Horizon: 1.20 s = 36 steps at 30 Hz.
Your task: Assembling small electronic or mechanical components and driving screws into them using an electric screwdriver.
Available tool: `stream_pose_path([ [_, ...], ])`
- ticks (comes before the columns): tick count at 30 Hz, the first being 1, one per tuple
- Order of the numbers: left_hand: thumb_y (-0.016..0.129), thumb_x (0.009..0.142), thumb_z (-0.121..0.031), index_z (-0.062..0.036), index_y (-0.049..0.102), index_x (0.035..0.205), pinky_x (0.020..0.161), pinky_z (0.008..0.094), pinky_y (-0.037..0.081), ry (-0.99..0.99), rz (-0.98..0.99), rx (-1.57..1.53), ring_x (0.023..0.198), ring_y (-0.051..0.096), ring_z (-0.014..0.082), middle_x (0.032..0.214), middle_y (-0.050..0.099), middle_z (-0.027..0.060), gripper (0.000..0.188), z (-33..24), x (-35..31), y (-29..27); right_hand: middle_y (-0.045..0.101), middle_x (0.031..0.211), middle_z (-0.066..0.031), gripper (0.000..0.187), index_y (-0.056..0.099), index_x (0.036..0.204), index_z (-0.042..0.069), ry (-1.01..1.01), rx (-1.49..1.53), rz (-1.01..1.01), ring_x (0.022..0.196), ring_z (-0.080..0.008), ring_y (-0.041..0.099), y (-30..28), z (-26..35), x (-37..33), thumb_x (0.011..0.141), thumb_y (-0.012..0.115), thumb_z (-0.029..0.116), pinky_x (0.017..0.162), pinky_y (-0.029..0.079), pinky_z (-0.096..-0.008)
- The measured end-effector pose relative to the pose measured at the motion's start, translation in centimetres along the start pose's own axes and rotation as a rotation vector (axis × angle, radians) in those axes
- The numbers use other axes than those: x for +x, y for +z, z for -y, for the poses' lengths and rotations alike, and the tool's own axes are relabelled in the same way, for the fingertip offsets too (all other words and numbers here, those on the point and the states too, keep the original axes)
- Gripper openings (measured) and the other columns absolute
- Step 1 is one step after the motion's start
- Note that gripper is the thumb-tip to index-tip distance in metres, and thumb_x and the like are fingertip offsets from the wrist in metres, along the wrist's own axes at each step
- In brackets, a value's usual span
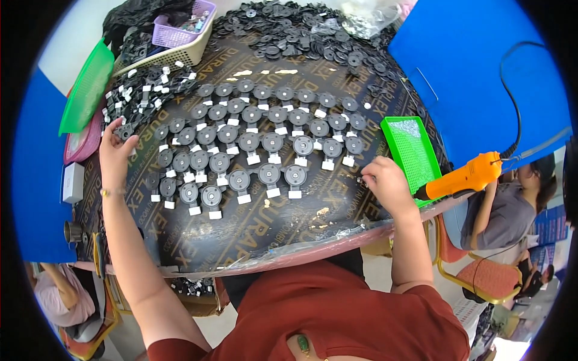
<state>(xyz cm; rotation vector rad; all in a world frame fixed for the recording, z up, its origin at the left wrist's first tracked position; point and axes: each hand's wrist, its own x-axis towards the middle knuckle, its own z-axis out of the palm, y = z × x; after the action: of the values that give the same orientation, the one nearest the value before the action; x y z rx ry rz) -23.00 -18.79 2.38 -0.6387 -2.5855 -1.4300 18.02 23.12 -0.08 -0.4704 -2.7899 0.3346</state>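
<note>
My left hand [114, 157] is at the left edge of the heap of small black-and-white parts [144, 96], its thumb and fingers closed on a black plastic part [124, 132]. On the right, my right hand [388, 185] is in a pinch just above the table; what its fingertips hold is too small to make out. Between the hands, several rows of round black discs with white-ended tabs [272, 144] lie on the table. An orange electric screwdriver [463, 176] with a black tip is beside my right hand, across the near end of a green tray [415, 150] of small screws.
A pile of loose black discs [295, 30] covers the far side. At far left are a cream basket [192, 54] with a purple basket [171, 31], a green basket [88, 90] and a white box [73, 183]. Blue panels [481, 72] flank the table; people sit on both sides.
</note>
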Motion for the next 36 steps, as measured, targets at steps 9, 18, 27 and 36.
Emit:
stream_pose_path([
  [9, 0.065, 0.088, -0.005, -0.004, 0.05, 0.127, 0.061, 0.0266, 0.049, -0.264, 0.404, -1.122, 0.07, 0.058, 0.015, 0.099, 0.061, 0.0126, 0.042, -17.2, -11.9, 13.2, 0.059, 0.075, -0.0069, 0.005, 0.068, 0.067, 0.007, -0.181, -0.148, 0.067, 0.08, -0.0258, 0.059, 0.6, -0.2, 0.0, 0.072, 0.068, 0.008, 0.078, 0.049, -0.0377],
  [18, 0.043, 0.091, 0.001, 0.0005, 0.042, 0.136, 0.092, 0.0416, 0.056, -0.546, 0.629, -1.327, 0.107, 0.065, 0.0321, 0.121, 0.057, 0.0255, 0.046, -15.9, -14.1, 18.6, 0.058, 0.071, -0.0057, 0.01, 0.066, 0.062, 0.009, -0.314, -0.208, 0.09, 0.078, -0.0245, 0.06, 0.3, -0.6, 0.3, 0.072, 0.065, 0.01, 0.078, 0.049, -0.0371],
  [27, 0.041, 0.091, 0.001, 0.0017, 0.038, 0.139, 0.091, 0.0413, 0.057, -0.555, 0.636, -1.31, 0.106, 0.065, 0.0313, 0.122, 0.056, 0.0255, 0.048, -15.6, -13.9, 18.6, 0.059, 0.075, -0.0031, 0.007, 0.07, 0.072, 0.009, -0.342, -0.225, 0.122, 0.079, -0.0236, 0.06, 0.0, -0.9, 0.3, 0.066, 0.074, 0.008, 0.077, 0.049, -0.0358],
  [36, 0.046, 0.091, 0.002, 0.0005, 0.039, 0.138, 0.091, 0.0429, 0.056, -0.548, 0.681, -1.342, 0.105, 0.065, 0.0329, 0.118, 0.058, 0.0248, 0.047, -15.5, -14.5, 18.9, 0.058, 0.073, -0.0042, 0.008, 0.067, 0.07, 0.008, -0.385, -0.103, 0.055, 0.073, -0.0245, 0.059, -0.1, -1.0, 1.2, 0.065, 0.074, 0.005, 0.07, 0.049, -0.0364],
])
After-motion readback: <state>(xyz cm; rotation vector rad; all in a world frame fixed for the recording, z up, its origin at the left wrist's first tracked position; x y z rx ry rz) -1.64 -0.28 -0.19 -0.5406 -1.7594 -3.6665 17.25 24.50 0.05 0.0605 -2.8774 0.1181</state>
